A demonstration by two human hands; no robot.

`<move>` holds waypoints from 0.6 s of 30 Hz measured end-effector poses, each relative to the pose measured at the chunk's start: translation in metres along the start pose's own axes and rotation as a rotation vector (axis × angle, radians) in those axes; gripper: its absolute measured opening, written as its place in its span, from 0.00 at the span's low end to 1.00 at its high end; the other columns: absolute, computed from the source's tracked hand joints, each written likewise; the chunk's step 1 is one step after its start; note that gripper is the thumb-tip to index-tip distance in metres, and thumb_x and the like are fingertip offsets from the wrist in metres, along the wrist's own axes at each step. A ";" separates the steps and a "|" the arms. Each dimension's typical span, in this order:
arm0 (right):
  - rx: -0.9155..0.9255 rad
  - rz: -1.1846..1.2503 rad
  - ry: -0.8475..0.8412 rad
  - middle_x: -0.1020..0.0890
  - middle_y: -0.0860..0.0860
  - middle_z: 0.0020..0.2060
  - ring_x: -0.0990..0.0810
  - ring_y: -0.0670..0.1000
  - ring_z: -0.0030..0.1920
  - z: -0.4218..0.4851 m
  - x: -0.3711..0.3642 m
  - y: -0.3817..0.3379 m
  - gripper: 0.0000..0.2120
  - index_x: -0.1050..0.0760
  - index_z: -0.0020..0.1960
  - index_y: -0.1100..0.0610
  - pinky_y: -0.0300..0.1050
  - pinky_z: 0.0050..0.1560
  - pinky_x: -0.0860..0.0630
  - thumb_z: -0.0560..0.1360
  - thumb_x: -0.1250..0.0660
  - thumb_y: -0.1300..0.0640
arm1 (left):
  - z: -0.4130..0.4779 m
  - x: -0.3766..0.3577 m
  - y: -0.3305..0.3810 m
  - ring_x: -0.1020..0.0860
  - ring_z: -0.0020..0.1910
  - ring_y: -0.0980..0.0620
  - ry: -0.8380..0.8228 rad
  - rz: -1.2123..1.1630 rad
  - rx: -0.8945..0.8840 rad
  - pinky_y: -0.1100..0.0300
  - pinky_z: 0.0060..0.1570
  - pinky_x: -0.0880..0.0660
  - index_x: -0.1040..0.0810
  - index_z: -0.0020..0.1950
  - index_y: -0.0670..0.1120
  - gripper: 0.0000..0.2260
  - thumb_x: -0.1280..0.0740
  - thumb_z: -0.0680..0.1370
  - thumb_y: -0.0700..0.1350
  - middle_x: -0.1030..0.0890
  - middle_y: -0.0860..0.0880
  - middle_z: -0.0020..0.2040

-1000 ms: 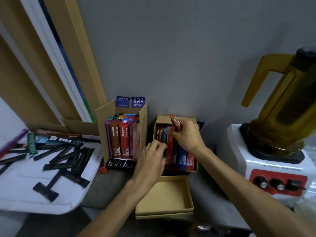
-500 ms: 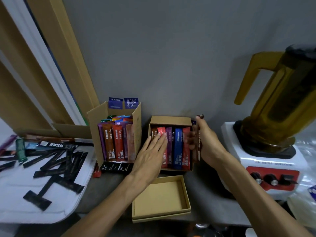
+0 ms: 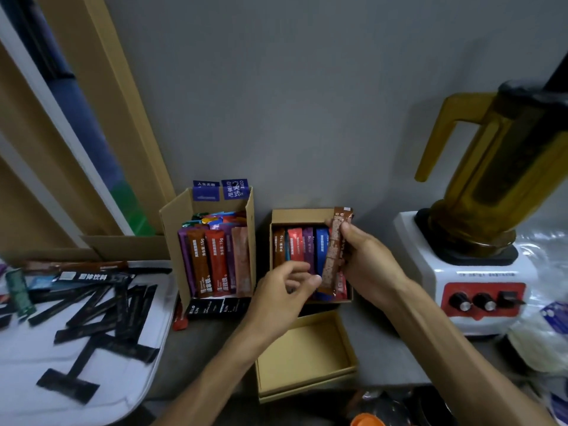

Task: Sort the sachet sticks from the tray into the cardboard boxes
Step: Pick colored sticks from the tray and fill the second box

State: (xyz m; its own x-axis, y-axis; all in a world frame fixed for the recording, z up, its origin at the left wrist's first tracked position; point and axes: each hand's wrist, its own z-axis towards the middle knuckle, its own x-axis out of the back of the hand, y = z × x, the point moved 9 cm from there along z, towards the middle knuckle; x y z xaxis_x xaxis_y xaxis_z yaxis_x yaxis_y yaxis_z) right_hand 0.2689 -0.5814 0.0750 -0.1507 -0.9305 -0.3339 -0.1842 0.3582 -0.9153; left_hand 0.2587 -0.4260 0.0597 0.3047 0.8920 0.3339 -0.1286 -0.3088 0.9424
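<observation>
My right hand (image 3: 365,259) pinches a brown sachet stick (image 3: 333,253) between thumb and fingers. It holds the stick nearly upright over the right side of the small cardboard box (image 3: 301,215), with the lower end down among the sticks packed there. My left hand (image 3: 282,292) hovers at the front of that box, fingers loosely curled round nothing I can see. Its thumb is just beside the stick's bottom end, but I can't tell whether it touches.

I judge the coloured sorting to be well along. The tall cardboard box (image 3: 172,222) is crammed with purple, brown and red sticks. The small one holds a row of brown, red, purple and blue, with room for little more than the stick in hand.

Plenty is left, though. On the white tray (image 3: 30,364) to my left lies a scattered heap of black sachet sticks (image 3: 92,312), with a green one (image 3: 18,292) at its far edge. A shallow empty box lid (image 3: 307,355) sits just in front of the small box.
</observation>
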 end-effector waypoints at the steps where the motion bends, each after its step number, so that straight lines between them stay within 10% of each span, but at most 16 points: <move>1: 0.010 -0.014 -0.005 0.18 0.64 0.59 0.19 0.62 0.62 -0.001 -0.005 0.000 0.19 0.26 0.67 0.59 0.63 0.65 0.25 0.84 0.43 0.49 | -0.001 -0.001 0.002 0.19 0.50 0.62 -0.012 -0.055 0.003 0.64 0.47 0.20 0.22 0.59 0.54 0.10 0.32 0.79 0.51 0.18 0.55 0.52; 9: 0.070 -0.052 0.010 0.20 0.64 0.47 0.18 0.53 0.45 -0.008 -0.021 -0.001 0.14 0.25 0.58 0.66 0.52 0.56 0.22 0.82 0.37 0.54 | -0.010 0.022 0.001 0.16 0.36 0.53 0.032 -0.326 0.000 0.67 0.32 0.25 0.22 0.54 0.47 0.05 0.33 0.80 0.46 0.17 0.49 0.49; 12: 0.079 -0.121 0.055 0.17 0.64 0.53 0.16 0.58 0.53 -0.009 -0.024 0.002 0.16 0.24 0.60 0.64 0.57 0.59 0.21 0.81 0.34 0.52 | -0.014 0.016 0.003 0.19 0.35 0.55 -0.073 -0.349 -0.013 0.67 0.33 0.25 0.21 0.53 0.48 0.04 0.31 0.79 0.44 0.17 0.48 0.48; 18: 0.189 -0.453 0.221 0.13 0.52 0.43 0.12 0.52 0.43 -0.023 -0.023 -0.016 0.19 0.21 0.58 0.55 0.48 0.45 0.18 0.74 0.30 0.42 | -0.031 0.038 0.020 0.22 0.48 0.57 0.276 0.456 -0.448 0.62 0.40 0.20 0.28 0.52 0.52 0.06 0.33 0.79 0.50 0.26 0.55 0.52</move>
State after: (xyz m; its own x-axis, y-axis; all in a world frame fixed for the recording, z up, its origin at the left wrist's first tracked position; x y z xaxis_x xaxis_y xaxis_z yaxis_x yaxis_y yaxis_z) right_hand 0.2531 -0.5634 0.1022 -0.3015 -0.9430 0.1406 -0.1031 -0.1143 -0.9881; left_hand 0.2384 -0.3879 0.0910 -0.1158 0.7755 0.6207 -0.5814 -0.5596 0.5907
